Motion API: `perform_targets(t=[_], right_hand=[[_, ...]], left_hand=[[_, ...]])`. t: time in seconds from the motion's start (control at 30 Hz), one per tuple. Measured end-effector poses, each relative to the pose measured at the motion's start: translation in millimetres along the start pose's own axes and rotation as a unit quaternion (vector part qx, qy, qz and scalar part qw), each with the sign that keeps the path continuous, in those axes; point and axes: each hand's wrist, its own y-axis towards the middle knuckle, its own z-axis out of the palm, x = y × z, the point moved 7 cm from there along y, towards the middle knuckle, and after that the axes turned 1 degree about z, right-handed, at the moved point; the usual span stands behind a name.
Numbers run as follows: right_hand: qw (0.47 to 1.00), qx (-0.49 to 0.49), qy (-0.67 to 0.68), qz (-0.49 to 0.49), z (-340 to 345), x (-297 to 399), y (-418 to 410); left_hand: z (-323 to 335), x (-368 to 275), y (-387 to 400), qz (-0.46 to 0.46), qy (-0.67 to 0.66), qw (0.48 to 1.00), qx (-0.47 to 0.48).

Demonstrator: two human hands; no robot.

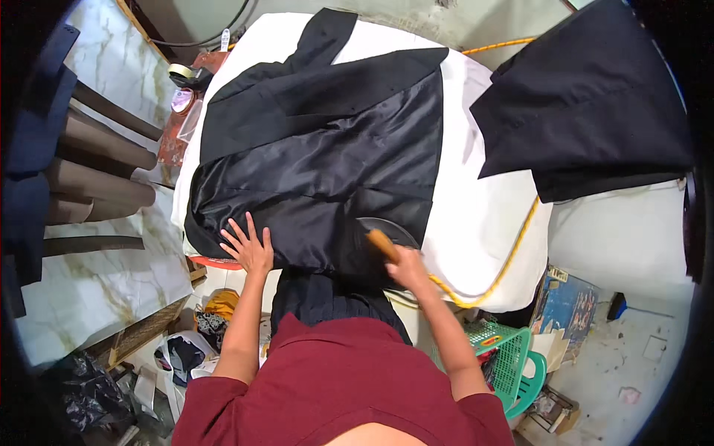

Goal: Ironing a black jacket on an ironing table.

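Note:
A black jacket with a shiny lining [357, 156] lies spread, lining up, over a white padded table [496, 228]. My left hand [252, 252] rests flat with fingers spread on the near left part of the lining. In my right hand [410, 268] is the tan handle [382, 245] of a dark pressing iron, at the jacket's near right part. The iron's body is blurred and blends into the black cloth, so its outline is hard to make out. A yellow cord [502, 279] curves from near my right hand along the table's right side.
Another black garment [585, 111] hangs at the right. Trousers [100, 189] hang at the left. Rolls of tape [181, 71] sit by the table's far left. A green plastic basket [505, 357] stands below right; bags [187, 354] lie on the floor at left.

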Motion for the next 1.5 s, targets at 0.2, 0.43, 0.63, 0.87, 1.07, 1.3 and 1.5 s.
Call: perform_targets(t=[0.2,0.43,0.63,0.87,1.07,1.3,1.5], right_hand=[[0.954,-0.256,0.037,0.154,-124.9,-137.8,-6.3],[0.719,-0.486,-0.353,0.349,-181.6,-132.1,-18.6],[0.906,-0.373,-0.090,0.180,-76.8,-96.8,96.8],[0.930,-0.305,-0.001,0.207,-72.5,-133.3,86.4],[0.944,-0.166,0.045,0.283,-42.5,-142.9,12.0],[0.928,-0.083,-0.163,0.326,-41.0,-102.8,-11.8],[0.925,-0.345,-0.156,0.022,-75.8,27.1,93.8]], left_hand=[[-35.7,-2.4,19.0,0.045,-0.029,0.995,-0.088],[-87.3,26.9,124.8,-0.018,-0.032,0.977,-0.209],[-88.6,41.1,203.9,-0.102,-0.021,0.993,-0.060],[-87.7,63.1,227.7,-0.063,0.029,0.993,-0.090],[-99.0,86.2,226.3,-0.019,0.112,0.993,-0.003],[-115.3,60.2,213.7,-0.015,0.096,0.991,0.092],[-124.9,-152.8,134.3,0.385,-0.083,0.919,-0.004]])
